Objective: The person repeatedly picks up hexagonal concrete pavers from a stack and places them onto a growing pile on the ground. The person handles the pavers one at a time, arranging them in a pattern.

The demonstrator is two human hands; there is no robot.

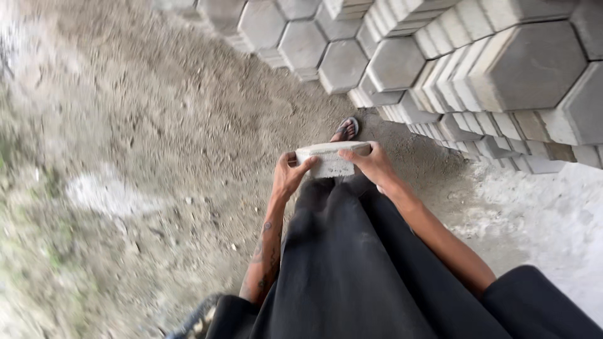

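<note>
Your foot (346,129) is mostly hidden behind the block (331,158); the stacked pavers (477,69) run off the frame's top and right.

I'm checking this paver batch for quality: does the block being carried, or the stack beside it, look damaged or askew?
Nothing stands out. The grey block, held at both ends by the left hand and right hand, shows no visible crack. The stacked hexagonal pavers sit in regular rows.

rough matt concrete block (331,160), gritty dirt ground (157,125)

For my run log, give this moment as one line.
left hand grips paving block | right hand grips block | stacked pavers ahead
</note>
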